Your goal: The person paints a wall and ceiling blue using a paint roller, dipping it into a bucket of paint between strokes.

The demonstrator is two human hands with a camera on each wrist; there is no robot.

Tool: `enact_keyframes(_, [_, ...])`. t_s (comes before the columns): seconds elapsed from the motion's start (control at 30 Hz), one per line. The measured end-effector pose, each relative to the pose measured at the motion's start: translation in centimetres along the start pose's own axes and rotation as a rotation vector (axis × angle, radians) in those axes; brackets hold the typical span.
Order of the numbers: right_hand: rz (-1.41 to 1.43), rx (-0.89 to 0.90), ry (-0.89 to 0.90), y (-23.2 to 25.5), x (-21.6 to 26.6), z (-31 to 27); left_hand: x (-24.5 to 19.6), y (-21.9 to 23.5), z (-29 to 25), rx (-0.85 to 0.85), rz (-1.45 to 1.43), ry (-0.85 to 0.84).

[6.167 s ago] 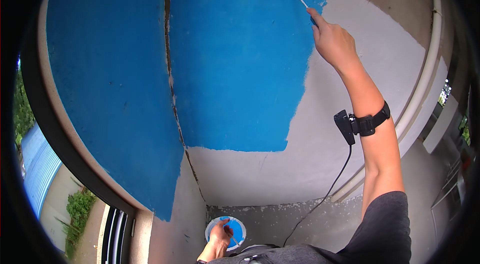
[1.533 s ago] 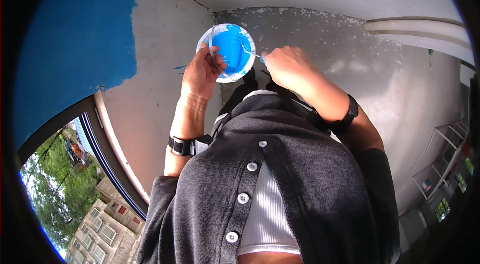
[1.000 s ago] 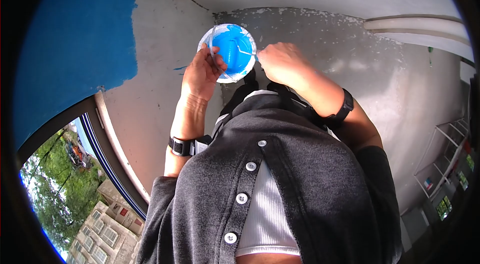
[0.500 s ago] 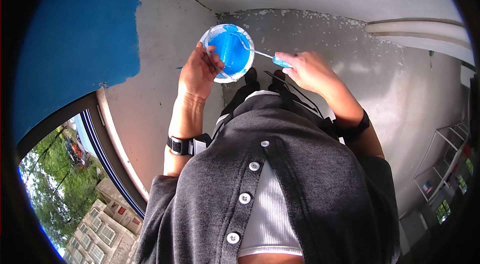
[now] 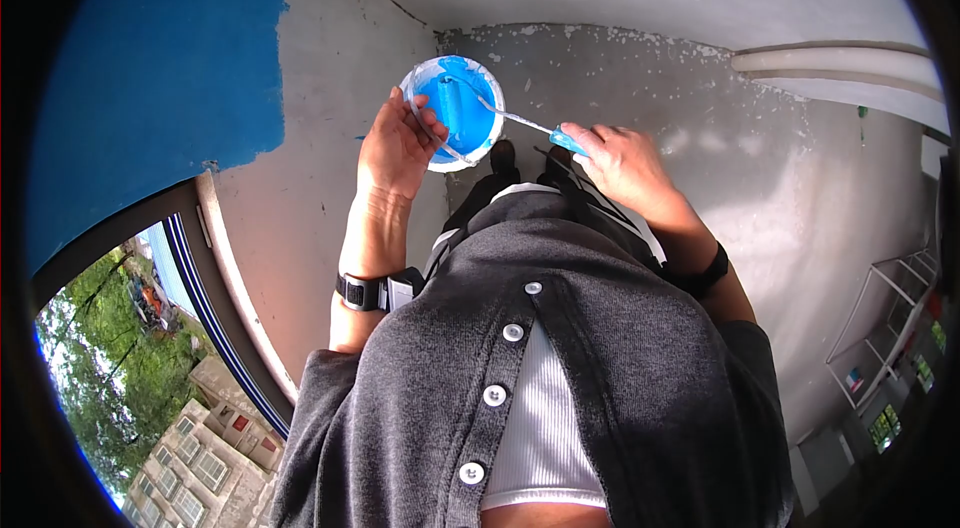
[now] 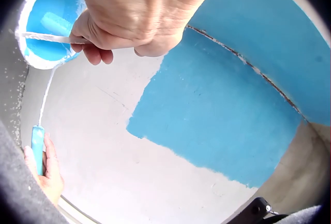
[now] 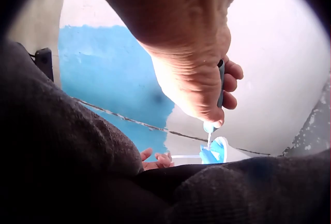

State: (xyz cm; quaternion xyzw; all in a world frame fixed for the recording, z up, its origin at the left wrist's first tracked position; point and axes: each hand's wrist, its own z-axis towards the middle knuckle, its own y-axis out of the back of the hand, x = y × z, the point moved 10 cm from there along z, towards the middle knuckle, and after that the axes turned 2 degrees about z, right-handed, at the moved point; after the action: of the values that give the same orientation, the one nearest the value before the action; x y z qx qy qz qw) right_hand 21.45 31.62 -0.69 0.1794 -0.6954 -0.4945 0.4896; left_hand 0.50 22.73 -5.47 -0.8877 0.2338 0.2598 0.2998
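Note:
My left hand (image 5: 392,148) holds the pale bail handle (image 6: 49,38) of a white bucket (image 5: 499,100) hanging in front of me. Blue paint (image 5: 472,136) lies inside, and its rim is smeared with it. My right hand (image 5: 625,165) grips a paint roller by its light-blue handle (image 5: 568,141), to the right of the bucket. The roller's bent wire frame reaches over the rim, and its blue sleeve (image 5: 452,106) is inside the bucket. In the right wrist view, curled fingers wrap the roller handle (image 7: 221,84); the bucket (image 7: 235,154) is partly hidden below.
Blue paint with a ragged edge covers part of the left wall (image 5: 160,58); the bare wall (image 5: 330,78) beside it is whitish. A window frame (image 5: 190,218) stands at left, a pipe (image 5: 840,63) at right. My shoes (image 5: 503,158) stand on the grey floor below the bucket.
Several seconds ago the roller was high on the blue wall; it came down into the bucket. Over the last second my right hand drew back rightward and down. My left hand stayed nearly still.

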Motion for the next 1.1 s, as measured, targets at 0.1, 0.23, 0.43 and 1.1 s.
enact_keyframes(0.1, [0.002, -0.016, 0.011, 0.0, 0.1, 0.0, -0.1, 0.1, -0.1, -0.002, -0.008, -0.003])
enact_keyframes(0.23, [-0.002, -0.052, 0.026, -0.1, 0.0, 0.0, -0.2, 0.0, -0.2, 0.009, -0.008, -0.014])
enact_keyframes(0.43, [0.004, -0.143, 0.067, 0.8, 0.5, 0.2, -0.7, -0.2, -0.5, 0.028, -0.015, -0.042])
enact_keyframes(1.1, [0.029, -0.171, 0.022, 0.7, -0.7, 0.0, -1.4, -0.6, -0.6, 0.007, -0.059, -0.064])
